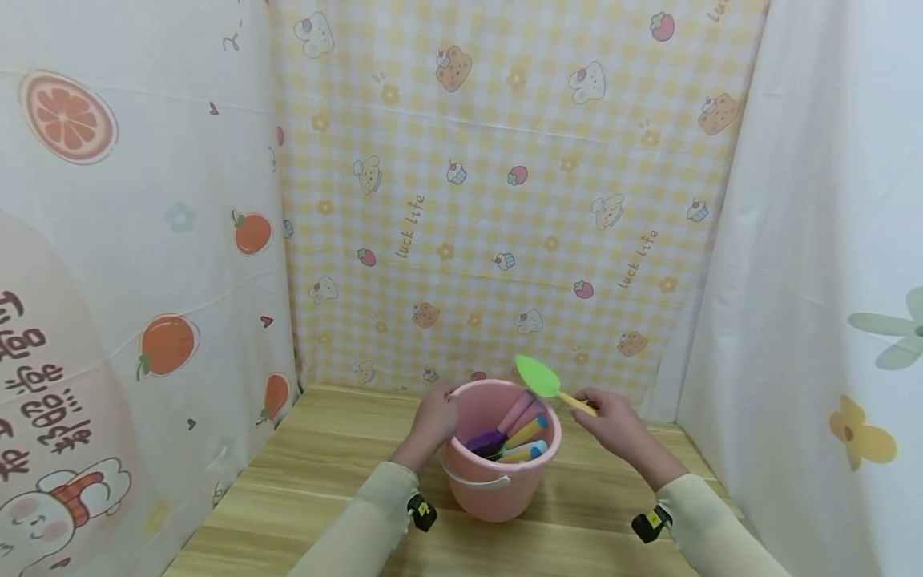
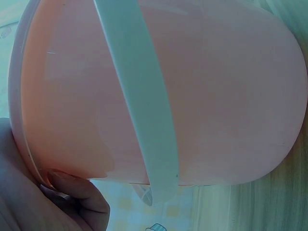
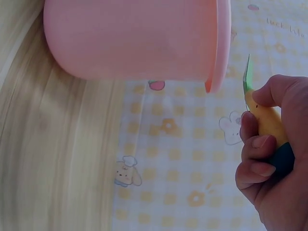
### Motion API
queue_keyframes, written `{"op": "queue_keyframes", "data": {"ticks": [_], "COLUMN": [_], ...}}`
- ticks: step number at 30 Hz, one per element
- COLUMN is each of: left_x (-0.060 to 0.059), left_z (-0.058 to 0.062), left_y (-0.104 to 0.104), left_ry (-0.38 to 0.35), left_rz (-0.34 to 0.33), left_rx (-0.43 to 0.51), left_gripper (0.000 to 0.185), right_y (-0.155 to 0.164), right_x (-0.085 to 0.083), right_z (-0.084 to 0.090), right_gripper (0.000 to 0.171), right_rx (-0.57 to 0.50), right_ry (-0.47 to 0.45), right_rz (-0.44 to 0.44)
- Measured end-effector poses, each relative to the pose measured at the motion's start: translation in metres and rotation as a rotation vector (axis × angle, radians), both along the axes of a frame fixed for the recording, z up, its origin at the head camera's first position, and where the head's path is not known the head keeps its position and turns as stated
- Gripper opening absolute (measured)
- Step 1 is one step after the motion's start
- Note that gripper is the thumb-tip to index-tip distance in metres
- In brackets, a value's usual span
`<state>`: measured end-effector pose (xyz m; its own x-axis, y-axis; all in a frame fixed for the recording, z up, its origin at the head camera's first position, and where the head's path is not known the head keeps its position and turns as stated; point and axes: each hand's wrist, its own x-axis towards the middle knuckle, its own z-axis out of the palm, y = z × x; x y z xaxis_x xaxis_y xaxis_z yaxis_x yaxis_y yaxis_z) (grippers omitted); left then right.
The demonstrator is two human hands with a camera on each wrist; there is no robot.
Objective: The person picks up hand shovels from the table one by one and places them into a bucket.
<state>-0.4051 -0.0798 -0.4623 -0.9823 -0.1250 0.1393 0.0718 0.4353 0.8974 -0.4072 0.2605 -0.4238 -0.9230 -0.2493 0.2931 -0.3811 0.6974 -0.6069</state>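
Observation:
A pink bucket (image 1: 497, 481) with a white handle (image 1: 476, 482) stands on the wooden table (image 1: 324, 489). Several coloured toy tools (image 1: 515, 437) lie inside it. My left hand (image 1: 433, 421) grips the bucket's left rim; the left wrist view shows the bucket wall (image 2: 202, 96), its handle (image 2: 144, 106) and my fingers (image 2: 72, 187) at the rim. My right hand (image 1: 613, 421) holds a toy shovel (image 1: 551, 386) by its yellow handle, its green blade above the bucket's right rim. In the right wrist view my right hand (image 3: 269, 159) is curled round the yellow handle (image 3: 267, 120) beside the bucket (image 3: 134, 38).
Printed cloth walls close in the table: oranges on the left (image 1: 144, 240), yellow check at the back (image 1: 505, 200), white with flowers on the right (image 1: 829, 280). Bare wood lies to the left of the bucket and in front of it.

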Motion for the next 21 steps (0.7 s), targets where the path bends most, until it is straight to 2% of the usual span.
{"op": "queue_keyframes", "data": {"ticks": [11, 21], "left_x": [0.001, 0.000], "left_z": [0.000, -0.001], "left_y": [0.000, 0.000], "left_ry": [-0.007, 0.004], "left_rz": [-0.004, -0.004], "left_rx": [0.002, -0.011], "left_gripper": [0.044, 0.043], "right_y": [-0.012, -0.022], "right_x": [0.007, 0.014], "right_z": [0.006, 0.011], "right_gripper": [0.016, 0.017], "right_rx": [0.027, 0.012], "right_ry": [0.009, -0.039], "right_rz": [0.056, 0.105]}}
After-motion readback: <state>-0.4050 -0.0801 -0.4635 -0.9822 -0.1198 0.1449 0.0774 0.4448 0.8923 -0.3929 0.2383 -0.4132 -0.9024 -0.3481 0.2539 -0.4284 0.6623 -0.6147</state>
